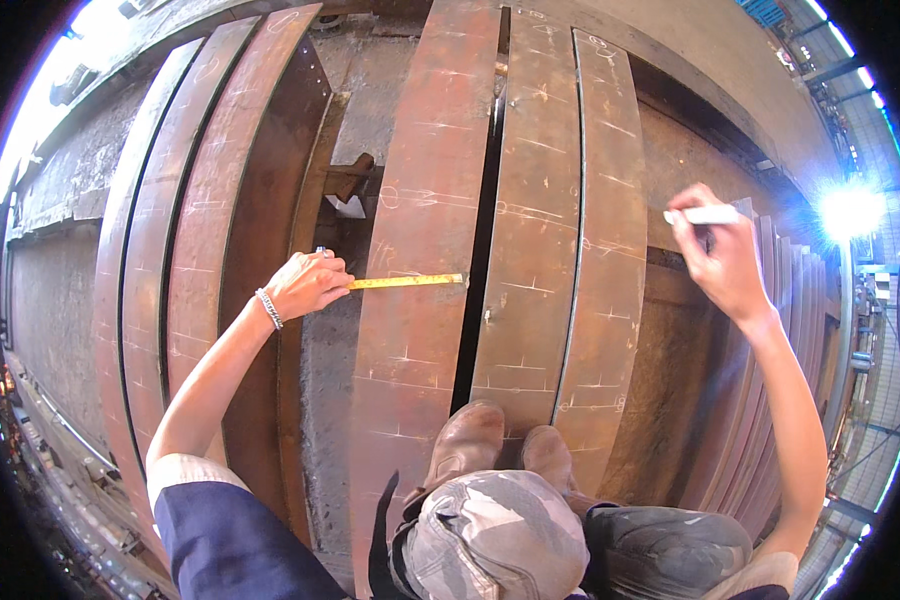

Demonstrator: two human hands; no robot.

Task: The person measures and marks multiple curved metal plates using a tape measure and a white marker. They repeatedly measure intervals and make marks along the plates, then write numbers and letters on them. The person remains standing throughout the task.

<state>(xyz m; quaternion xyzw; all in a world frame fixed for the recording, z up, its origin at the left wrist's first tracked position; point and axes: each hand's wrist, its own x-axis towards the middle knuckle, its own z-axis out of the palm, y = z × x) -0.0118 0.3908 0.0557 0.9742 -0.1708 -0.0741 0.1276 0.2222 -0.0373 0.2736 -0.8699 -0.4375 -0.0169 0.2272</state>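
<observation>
We see our left hand point(305, 285) closed in a fist-like grip around the case end of a yellow tape measure point(406, 282); the case itself is hidden inside the fingers. The thin flat blade runs right from the hand across a long rusty steel plate point(420, 200) and its tip sits at that plate's right edge, at the dark gap. A chain bracelet point(269, 308) is on the left wrist.

Our right hand point(722, 255) is raised off to the right, well apart from the tape, fingers pinched tight on a white chalk marker point(708, 215), a short pale stick held roughly level. It hovers beyond the right edge of the outermost plate point(610, 200).

The plates are long, narrow and slightly curved, with a rough red-brown rusted surface covered in white chalk ticks, crosses and lines. A middle plate point(535, 200) lies between the two named ones, and more bowed plates point(205, 200) lie on the left.

We stand on the plates: two worn brown leather boots point(470, 440) near the lower ends of the middle plates. Below them are camouflage-pattern trousers point(495, 535) and a dark blue sleeve point(230, 545). A bright white welding glare point(850, 212) shows at far right.
</observation>
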